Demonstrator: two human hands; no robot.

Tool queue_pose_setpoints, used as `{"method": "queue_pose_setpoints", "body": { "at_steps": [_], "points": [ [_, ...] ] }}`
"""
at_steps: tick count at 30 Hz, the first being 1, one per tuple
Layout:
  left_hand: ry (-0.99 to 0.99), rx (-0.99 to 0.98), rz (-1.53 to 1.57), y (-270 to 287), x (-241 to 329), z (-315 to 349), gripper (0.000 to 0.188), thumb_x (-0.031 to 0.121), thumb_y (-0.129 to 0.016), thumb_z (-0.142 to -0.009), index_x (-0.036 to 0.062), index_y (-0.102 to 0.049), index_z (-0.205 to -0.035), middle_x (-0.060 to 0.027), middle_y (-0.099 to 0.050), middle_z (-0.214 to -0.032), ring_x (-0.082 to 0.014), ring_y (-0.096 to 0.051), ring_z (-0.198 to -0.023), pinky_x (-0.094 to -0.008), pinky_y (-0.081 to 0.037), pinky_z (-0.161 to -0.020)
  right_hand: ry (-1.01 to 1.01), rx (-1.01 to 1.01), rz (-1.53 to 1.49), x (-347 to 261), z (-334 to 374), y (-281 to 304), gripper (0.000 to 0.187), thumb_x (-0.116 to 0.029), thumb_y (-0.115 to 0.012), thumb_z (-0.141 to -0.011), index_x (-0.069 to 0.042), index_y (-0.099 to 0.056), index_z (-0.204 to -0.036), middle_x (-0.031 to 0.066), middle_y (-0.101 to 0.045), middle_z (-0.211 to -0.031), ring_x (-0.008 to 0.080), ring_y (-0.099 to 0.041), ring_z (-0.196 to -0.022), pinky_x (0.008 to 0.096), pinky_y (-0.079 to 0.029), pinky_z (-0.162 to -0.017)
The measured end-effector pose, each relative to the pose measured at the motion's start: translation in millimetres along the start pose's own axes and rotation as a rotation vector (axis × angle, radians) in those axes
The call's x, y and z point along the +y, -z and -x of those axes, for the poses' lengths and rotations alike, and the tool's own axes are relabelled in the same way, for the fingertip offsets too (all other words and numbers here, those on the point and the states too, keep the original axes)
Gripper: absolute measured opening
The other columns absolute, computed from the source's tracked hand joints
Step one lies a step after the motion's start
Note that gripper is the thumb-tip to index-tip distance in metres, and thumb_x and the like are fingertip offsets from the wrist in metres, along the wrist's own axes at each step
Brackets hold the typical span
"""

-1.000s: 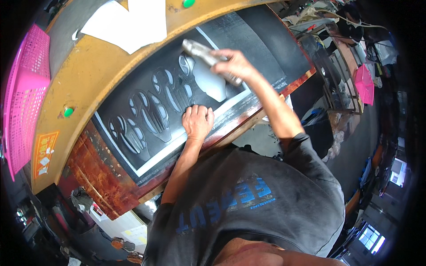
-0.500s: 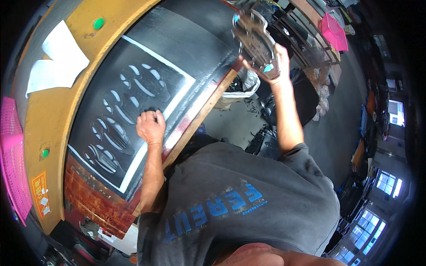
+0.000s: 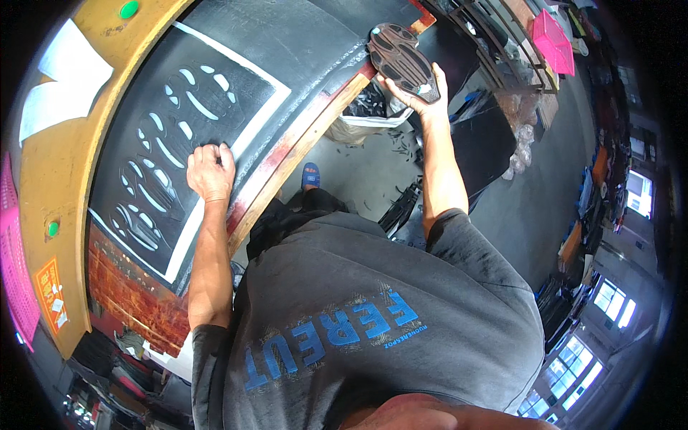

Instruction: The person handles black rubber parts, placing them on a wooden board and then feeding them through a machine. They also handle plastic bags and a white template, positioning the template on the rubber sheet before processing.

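Note:
In my right hand (image 3: 428, 93) is a sole-shaped cutting die (image 3: 403, 61), brown with a dark metal rim and long cells. My fingers and thumb grip its near end, and it is held up beyond the bench's right edge. My left hand (image 3: 211, 172) rests with curled fingers on a black sheet (image 3: 247, 89) edged by white lines. Something dark shows at its fingertips, too hidden to name. To its left, several sole-shaped groups of cuts run across the sheet, with pale slots (image 3: 202, 105) showing through.
A yellow machine frame (image 3: 107, 86) with green buttons borders the sheet's far left side. The bench has a wooden front edge (image 3: 308, 147). Below it stands a white sack (image 3: 373, 118) of black scraps. Shelving and a pink basket (image 3: 552, 41) are at the upper right.
The cutting die has shifted right relative to the sheet and no longer looks blurred. My left hand stays on about the same part of the sheet while the whole view has shifted.

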State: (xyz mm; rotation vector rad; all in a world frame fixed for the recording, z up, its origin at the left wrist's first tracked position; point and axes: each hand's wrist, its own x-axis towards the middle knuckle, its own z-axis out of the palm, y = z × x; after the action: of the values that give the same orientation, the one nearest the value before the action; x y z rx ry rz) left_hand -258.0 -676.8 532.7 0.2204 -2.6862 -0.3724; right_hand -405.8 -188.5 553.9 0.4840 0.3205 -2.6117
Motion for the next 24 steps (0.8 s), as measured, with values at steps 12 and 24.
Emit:
{"method": "queue_pose_setpoints", "body": {
  "at_steps": [12,24],
  "points": [
    [0.001,0.002,-0.015,0,0,-2,0.023,0.028,-0.076,-0.085,0.0141,-0.062,-0.073,-0.0040,-0.062,-0.078,-0.0289,-0.063,-0.078,-0.0453,-0.051,-0.070,0.103,-0.246,-0.004,-3,12,-53,0.093,-0.056,-0.066,-0.084,-0.007,-0.041,-0.160,0.0371,-0.030,-0.162,0.0704,-0.031,-0.141,0.0690,-0.046,-0.110],
    [0.036,-0.004,0.001,-1,-2,1,0.022,0.028,-0.075,-0.084,0.0136,-0.062,-0.073,-0.0051,-0.063,-0.081,-0.0303,-0.063,-0.082,-0.0464,-0.052,-0.072,0.259,0.103,0.718,9,-25,-64,0.065,-0.033,-0.074,-0.088,-0.007,-0.058,-0.145,0.0214,-0.064,-0.138,0.0312,-0.067,-0.118,0.0542,-0.058,-0.095]
  ]
}}
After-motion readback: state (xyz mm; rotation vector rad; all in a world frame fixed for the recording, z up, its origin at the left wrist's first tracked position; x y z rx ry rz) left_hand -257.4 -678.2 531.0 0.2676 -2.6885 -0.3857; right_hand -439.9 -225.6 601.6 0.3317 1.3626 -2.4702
